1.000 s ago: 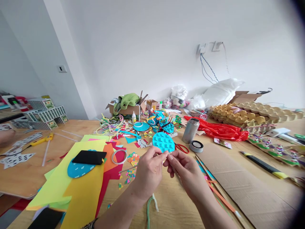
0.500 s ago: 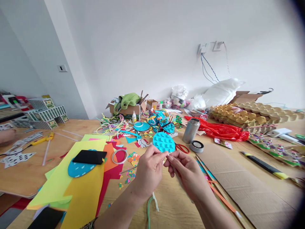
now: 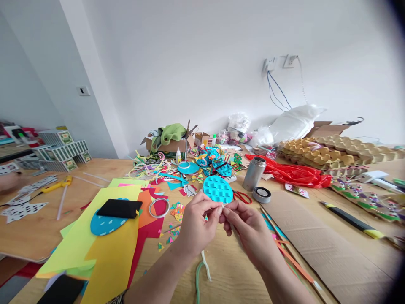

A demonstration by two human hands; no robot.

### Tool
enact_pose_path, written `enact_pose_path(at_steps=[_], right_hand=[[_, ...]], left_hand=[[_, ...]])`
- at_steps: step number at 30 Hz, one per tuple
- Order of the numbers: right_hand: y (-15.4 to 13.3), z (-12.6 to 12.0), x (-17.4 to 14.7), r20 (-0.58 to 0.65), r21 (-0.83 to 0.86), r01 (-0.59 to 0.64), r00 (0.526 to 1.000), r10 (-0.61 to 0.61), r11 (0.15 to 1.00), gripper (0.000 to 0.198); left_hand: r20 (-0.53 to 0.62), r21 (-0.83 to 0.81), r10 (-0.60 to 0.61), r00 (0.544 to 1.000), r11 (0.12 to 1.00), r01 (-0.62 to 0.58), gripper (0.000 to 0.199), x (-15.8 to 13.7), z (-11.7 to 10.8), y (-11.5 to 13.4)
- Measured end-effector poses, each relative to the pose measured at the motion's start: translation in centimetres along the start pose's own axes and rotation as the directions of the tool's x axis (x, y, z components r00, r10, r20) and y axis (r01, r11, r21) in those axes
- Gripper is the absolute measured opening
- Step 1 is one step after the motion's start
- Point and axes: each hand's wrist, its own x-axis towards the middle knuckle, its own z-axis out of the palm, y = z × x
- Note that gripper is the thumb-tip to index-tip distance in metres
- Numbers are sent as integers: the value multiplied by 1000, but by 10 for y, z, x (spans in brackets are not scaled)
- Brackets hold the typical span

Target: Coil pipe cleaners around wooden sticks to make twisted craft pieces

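Observation:
In front of the turquoise dimpled disc [image 3: 217, 190], my left hand [image 3: 202, 221] and my right hand [image 3: 245, 221] are both closed in a pinch, fingertips meeting. A tiny white bit shows between them, seemingly part of a cord. The pale green and white cord [image 3: 205, 266] trails below my left hand over the tabletop. Something thin and greyish runs along the inner side of my right hand, mostly hidden. Red-handled scissors [image 3: 242, 197] lie just behind my right hand.
A steel flask [image 3: 254, 174] stands beside its lid [image 3: 261, 194]. To the right lie flat cardboard [image 3: 322, 240] and a black-and-yellow cutter [image 3: 351, 219]. Coloured paper [image 3: 110, 245] with a black phone-like slab [image 3: 118, 208] covers the left. Another person's hand [image 3: 9, 181] is at far left.
My left thumb has come up to the pinch, and the fingertips of both hands are closer together. The cord below hangs much as before.

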Motion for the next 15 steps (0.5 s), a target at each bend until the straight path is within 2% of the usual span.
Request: enact_pose_path(at_steps=[5,10,12,15], right_hand=[[-2,0,-3,25,-96,30,999,-28,995,24],[-6,1,-4,31,-139,37,999,-33,990,25],[-7,1,-4,31,-153,34,999,-30,988,25],[-6,2,-5,25,-155,29,999,-26,987,24]], left_hand=[[32,-208,-140,990,968,144,19,4,-2,-3],[127,-354,-306,943,875,331,22,6,-4,-1],[123,-372,-335,934,857,356,21,6,-5,1],[97,-356,-295,950,881,310,19,6,-6,4]])
